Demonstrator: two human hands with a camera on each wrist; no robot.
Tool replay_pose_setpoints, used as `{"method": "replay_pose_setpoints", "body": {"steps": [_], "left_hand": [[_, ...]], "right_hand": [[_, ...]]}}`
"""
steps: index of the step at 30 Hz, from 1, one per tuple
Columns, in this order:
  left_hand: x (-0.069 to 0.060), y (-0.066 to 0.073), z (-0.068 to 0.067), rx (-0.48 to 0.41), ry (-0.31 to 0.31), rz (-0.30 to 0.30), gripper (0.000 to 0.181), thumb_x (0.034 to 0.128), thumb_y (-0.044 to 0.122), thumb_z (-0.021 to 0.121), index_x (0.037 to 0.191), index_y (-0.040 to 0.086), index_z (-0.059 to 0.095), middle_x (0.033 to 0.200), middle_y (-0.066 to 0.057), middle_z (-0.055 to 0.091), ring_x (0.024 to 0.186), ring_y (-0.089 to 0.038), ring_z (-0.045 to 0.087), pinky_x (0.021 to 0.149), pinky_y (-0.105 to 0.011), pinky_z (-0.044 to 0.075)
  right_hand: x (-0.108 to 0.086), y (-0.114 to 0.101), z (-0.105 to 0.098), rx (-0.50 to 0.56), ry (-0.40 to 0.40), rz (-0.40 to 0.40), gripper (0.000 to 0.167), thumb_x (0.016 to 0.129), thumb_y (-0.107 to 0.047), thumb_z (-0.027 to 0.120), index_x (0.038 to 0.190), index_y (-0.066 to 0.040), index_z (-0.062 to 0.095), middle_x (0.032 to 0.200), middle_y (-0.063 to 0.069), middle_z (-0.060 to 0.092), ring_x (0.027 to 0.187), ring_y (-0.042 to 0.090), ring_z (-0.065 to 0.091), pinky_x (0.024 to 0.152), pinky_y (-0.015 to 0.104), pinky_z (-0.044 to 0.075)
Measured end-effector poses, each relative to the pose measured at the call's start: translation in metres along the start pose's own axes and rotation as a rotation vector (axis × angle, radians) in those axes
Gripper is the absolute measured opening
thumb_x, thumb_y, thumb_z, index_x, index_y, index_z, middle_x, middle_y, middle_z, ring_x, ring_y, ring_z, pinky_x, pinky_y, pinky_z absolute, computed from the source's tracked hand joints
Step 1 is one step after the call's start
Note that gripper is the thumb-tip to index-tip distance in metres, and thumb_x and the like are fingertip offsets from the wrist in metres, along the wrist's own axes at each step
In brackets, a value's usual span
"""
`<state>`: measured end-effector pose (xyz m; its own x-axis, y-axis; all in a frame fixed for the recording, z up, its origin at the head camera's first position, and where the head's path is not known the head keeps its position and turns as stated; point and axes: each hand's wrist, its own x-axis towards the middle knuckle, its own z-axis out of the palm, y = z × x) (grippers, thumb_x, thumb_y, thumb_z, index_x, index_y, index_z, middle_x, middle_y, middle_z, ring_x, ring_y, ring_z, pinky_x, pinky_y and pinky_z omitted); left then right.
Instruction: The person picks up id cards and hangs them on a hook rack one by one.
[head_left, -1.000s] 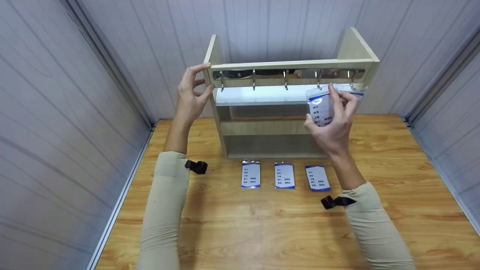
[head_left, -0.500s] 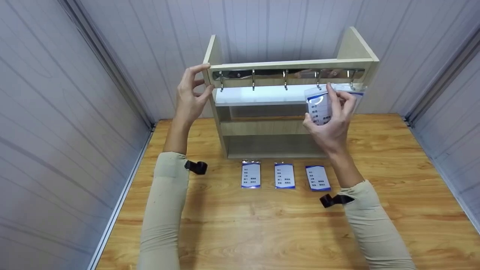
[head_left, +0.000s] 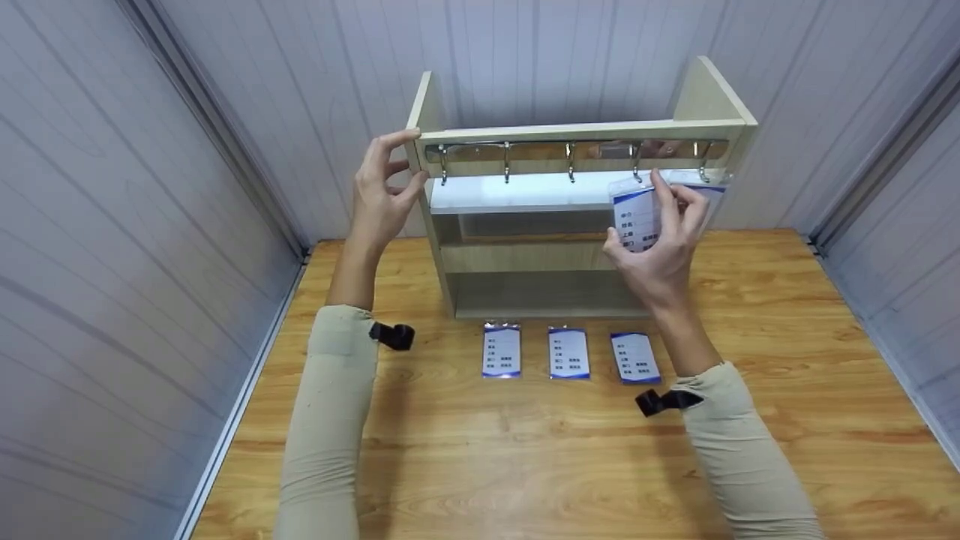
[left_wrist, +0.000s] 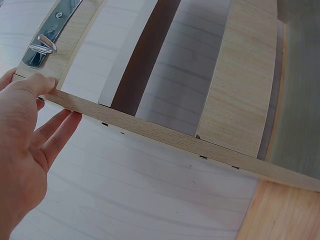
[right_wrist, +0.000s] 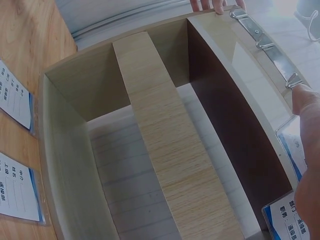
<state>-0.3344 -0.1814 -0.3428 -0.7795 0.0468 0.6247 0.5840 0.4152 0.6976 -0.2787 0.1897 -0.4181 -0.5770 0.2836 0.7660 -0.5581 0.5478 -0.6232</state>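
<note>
In the head view my left hand [head_left: 381, 187] grips the upper left corner of a wooden shelf unit [head_left: 525, 259], thumb in front and fingers at the outer side. My right hand [head_left: 664, 240] pinches a clear-sleeved name badge [head_left: 636, 214] by its top edge, just below the fourth hook [head_left: 637, 161] from the left. Whether the badge touches that hook cannot be told. Behind the fingers, a second badge [head_left: 709, 193] hangs at the rightmost hook [head_left: 704, 161], partly hidden. The right wrist view has my right hand [right_wrist: 311, 150] at its edge, beside parts of badges.
Three more badges lie in a row on the wooden floor before the shelf: left [head_left: 502, 351], middle [head_left: 569, 352] and right [head_left: 635, 358]. A metal hook strip [head_left: 540, 151] runs along the shelf's upper board. Pale panelled walls [head_left: 187, 187] enclose the sides and back.
My right hand and the pinched badge have shifted slightly to the left below the hook. My left hand keeps its grip on the shelf corner.
</note>
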Motion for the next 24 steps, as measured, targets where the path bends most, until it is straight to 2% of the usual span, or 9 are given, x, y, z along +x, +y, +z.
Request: {"method": "replay_pose_setpoints", "body": {"steps": [7, 13, 20, 24], "left_hand": [[0.0012, 0.0007, 0.0003, -0.011, 0.006, -0.001, 0.051, 0.1022, -0.001, 0.074, 0.151, 0.008, 0.063, 0.158, -0.016, 0.06, 0.129, -0.044, 0.077, 0.089, -0.04, 0.075], [0.001, 0.0011, 0.0008, -0.012, 0.006, -0.009, 0.051, 0.1026, 0.0, 0.074, 0.152, 0.008, 0.062, 0.158, -0.016, 0.06, 0.13, -0.044, 0.077, 0.089, -0.039, 0.075], [-0.0001, 0.0012, 0.0015, 0.003, 0.004, 0.003, 0.05, 0.1036, 0.001, 0.073, 0.152, 0.009, 0.062, 0.158, -0.017, 0.06, 0.13, -0.042, 0.077, 0.092, -0.053, 0.074], [-0.0007, 0.0025, 0.0008, -0.004, 0.004, -0.001, 0.051, 0.1032, 0.0, 0.073, 0.152, 0.009, 0.063, 0.159, -0.014, 0.06, 0.13, -0.041, 0.077, 0.09, -0.043, 0.075]], "right_hand": [[-0.0004, 0.0002, 0.0012, -0.011, -0.001, 0.002, 0.089, 0.077, -0.018, 0.084, 0.161, -0.003, 0.059, 0.143, 0.032, 0.047, 0.133, 0.033, 0.048, 0.115, 0.041, 0.051], [-0.0015, 0.0004, 0.0014, -0.019, -0.018, 0.034, 0.089, 0.079, -0.016, 0.085, 0.163, -0.005, 0.058, 0.146, 0.031, 0.046, 0.135, 0.034, 0.049, 0.115, 0.044, 0.053], [-0.002, 0.0018, 0.0027, -0.039, -0.035, 0.055, 0.088, 0.081, -0.014, 0.085, 0.164, -0.006, 0.057, 0.147, 0.03, 0.045, 0.137, 0.035, 0.051, 0.117, 0.048, 0.055], [-0.001, 0.0031, 0.004, -0.053, -0.051, 0.051, 0.088, 0.083, -0.014, 0.084, 0.165, -0.005, 0.055, 0.148, 0.03, 0.043, 0.136, 0.034, 0.05, 0.113, 0.044, 0.054]]}}
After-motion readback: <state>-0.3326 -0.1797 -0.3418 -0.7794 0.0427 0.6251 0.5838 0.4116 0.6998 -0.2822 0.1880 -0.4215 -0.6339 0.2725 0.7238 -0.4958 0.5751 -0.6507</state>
